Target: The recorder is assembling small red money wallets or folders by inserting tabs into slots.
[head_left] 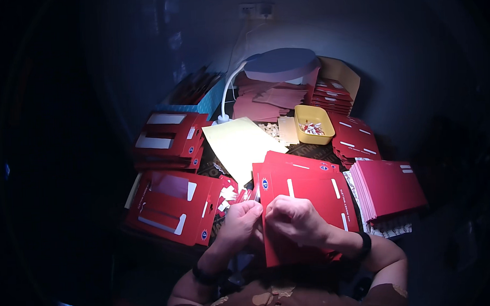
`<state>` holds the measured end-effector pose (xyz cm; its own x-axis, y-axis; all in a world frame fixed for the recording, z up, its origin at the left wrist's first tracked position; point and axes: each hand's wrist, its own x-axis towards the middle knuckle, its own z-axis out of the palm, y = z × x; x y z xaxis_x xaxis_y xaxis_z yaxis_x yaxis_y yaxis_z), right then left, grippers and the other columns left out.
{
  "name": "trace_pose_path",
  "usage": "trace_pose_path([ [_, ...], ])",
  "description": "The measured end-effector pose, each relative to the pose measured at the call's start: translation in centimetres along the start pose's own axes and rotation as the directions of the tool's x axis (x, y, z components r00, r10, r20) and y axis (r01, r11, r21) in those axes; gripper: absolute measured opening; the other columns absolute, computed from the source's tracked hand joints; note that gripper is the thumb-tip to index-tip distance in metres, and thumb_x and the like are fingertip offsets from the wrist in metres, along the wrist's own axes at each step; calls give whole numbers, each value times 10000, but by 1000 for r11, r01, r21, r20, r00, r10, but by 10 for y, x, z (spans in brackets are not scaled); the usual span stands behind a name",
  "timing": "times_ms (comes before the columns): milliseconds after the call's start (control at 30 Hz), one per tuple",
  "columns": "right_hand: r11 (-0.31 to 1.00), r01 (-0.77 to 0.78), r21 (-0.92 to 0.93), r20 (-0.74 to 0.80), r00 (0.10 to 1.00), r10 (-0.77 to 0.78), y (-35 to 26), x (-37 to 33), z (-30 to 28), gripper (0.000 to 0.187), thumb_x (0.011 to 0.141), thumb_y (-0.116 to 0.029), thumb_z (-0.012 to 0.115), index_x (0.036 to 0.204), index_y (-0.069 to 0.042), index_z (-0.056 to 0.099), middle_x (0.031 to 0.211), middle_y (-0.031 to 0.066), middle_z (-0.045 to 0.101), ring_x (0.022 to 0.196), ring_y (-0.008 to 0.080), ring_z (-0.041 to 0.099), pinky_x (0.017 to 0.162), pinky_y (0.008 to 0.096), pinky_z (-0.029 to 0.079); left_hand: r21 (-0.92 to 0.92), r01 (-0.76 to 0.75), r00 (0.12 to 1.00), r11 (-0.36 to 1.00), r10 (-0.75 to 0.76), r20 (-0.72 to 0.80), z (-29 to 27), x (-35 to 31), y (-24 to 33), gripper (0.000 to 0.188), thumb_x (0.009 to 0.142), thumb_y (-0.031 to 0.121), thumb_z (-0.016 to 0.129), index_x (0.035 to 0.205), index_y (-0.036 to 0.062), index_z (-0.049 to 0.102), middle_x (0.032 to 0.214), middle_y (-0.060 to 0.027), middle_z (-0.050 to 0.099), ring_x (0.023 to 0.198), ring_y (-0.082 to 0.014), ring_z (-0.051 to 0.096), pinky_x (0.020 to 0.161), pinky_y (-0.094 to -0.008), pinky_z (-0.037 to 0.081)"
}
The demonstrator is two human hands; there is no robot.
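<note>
My left hand (242, 220) is closed at the left edge of a red printed cardboard sleeve (311, 191) with white cut-out slots. A thin, shiny strip (256, 192) sticks up by its thumb; what the fingers grip is hidden. Over the left part of the same sleeve, my right hand (297, 218) is curled with fingertips pinched together, and anything in them is too small to make out. More red sleeves lie beneath this one. Small white and red pieces (228, 195) are scattered just left of my left hand.
Stacked red sleeves lie at left (168, 207) and far left (169, 137). A yellow tub (313, 110) holds small pieces. Pink-red folded wallets (394, 188) are piled at right. A lamp (279, 63) stands behind a pale yellow sheet (245, 147). An open carton (342, 77) is at the back.
</note>
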<state>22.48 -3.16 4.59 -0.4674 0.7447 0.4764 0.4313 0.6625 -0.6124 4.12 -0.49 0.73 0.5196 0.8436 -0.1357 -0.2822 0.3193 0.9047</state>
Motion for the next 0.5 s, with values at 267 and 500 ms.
trace_pose_path([
  [267,944,-192,269,-77,973,219,9,4,5,32,788,20,608,796,-2,629,793,61,611,740,118,599,649,254,490,99,-74,995,992,66,73,9,-6,0,114,908,70,517,973,-19,547,741,-22,586,627,-40,548,526,-193,442],
  [500,843,-256,473,-254,877,408,15,16,-2,44,829,16,592,801,0,622,741,-2,610,664,34,551,584,199,455,248,108,988,963,-131,81,6,-10,6,54,879,51,552,893,6,579,744,-36,622,614,-49,565,526,-180,432],
])
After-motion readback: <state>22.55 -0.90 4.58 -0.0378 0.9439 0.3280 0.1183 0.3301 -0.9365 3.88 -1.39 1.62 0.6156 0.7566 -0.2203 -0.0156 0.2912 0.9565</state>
